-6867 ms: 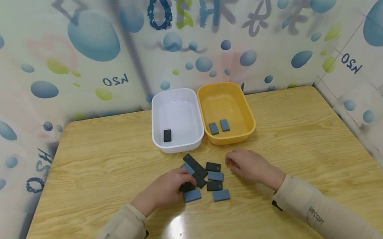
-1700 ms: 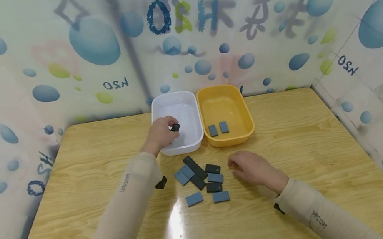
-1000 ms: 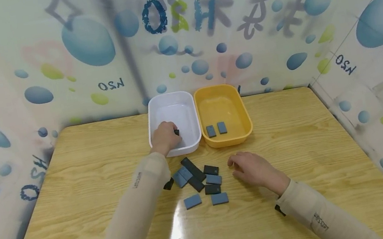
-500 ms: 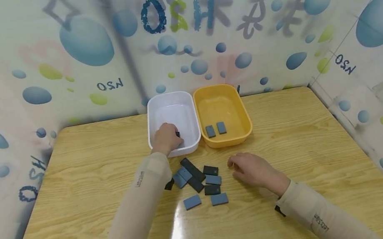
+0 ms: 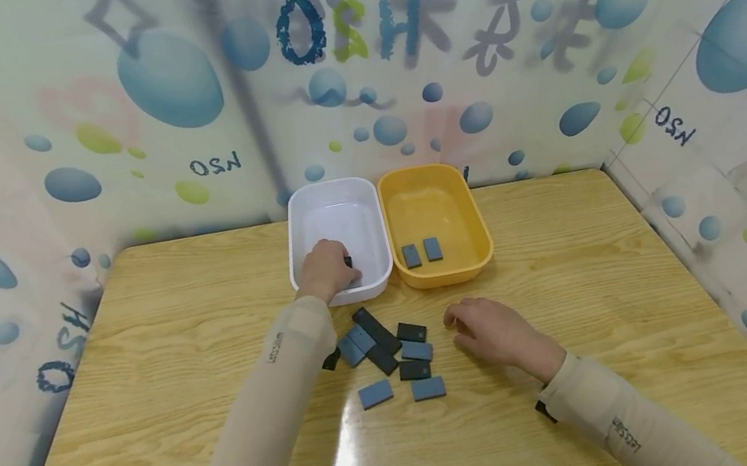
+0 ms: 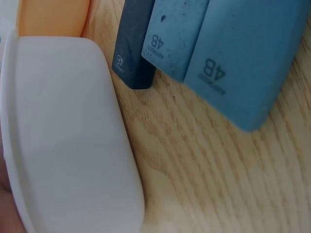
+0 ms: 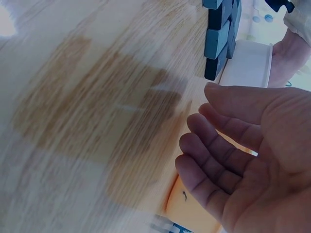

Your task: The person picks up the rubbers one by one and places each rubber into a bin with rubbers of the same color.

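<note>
In the head view my left hand (image 5: 323, 268) reaches down into the white bin (image 5: 360, 223), fingers round a black eraser (image 5: 348, 261) whose end shows beside the thumb; the rest is hidden by the hand. My right hand (image 5: 493, 328) rests by the table, right of the eraser pile, fingers loosely curled around nothing. The right wrist view shows that palm (image 7: 272, 170) bare. The pile mixes black erasers (image 5: 411, 331) and blue erasers (image 5: 375, 394), some overlapping. Blue erasers marked 4B (image 6: 238, 63) lie outside the white bin in the left wrist view.
A yellow bin (image 5: 436, 206) stands against the white bin's right side, holding two blue erasers (image 5: 432, 249). Both bins sit at the back of the wooden table (image 5: 208, 310), close to the patterned wall (image 5: 521, 93).
My left hand has picked a black eraser from the pile, carried it forward and lowered it into the white bin, staying nearly still this last half second. My right hand has barely moved.
</note>
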A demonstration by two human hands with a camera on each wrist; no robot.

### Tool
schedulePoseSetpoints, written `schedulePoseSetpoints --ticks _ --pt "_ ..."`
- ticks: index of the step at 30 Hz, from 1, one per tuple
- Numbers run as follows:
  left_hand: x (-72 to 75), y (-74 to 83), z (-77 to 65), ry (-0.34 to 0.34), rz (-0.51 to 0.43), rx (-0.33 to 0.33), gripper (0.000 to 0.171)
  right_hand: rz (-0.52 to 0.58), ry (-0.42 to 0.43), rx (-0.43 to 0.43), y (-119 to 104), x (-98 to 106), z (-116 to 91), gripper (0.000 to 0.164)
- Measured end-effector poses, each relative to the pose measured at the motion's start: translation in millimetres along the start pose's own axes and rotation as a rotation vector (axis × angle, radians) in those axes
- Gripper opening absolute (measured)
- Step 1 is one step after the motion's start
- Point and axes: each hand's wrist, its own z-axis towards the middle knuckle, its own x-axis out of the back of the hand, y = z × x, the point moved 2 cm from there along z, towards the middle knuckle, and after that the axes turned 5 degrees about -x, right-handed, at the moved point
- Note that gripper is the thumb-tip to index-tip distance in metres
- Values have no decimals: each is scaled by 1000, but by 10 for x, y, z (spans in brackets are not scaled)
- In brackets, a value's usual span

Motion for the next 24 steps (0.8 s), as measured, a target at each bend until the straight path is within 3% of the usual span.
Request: schedulePoseSetpoints --ticks 7,15,24 --pt "97 25 -65 15 23 -5 46 3 -4 -6 -6 4 -2 19" --pt "300 51 -157 63 65 -78 42 11 -5 4 -11 4 -5 19" --pt "519 100 -302 63 76 -103 40 -1 6 18 -20 6 -19 19"
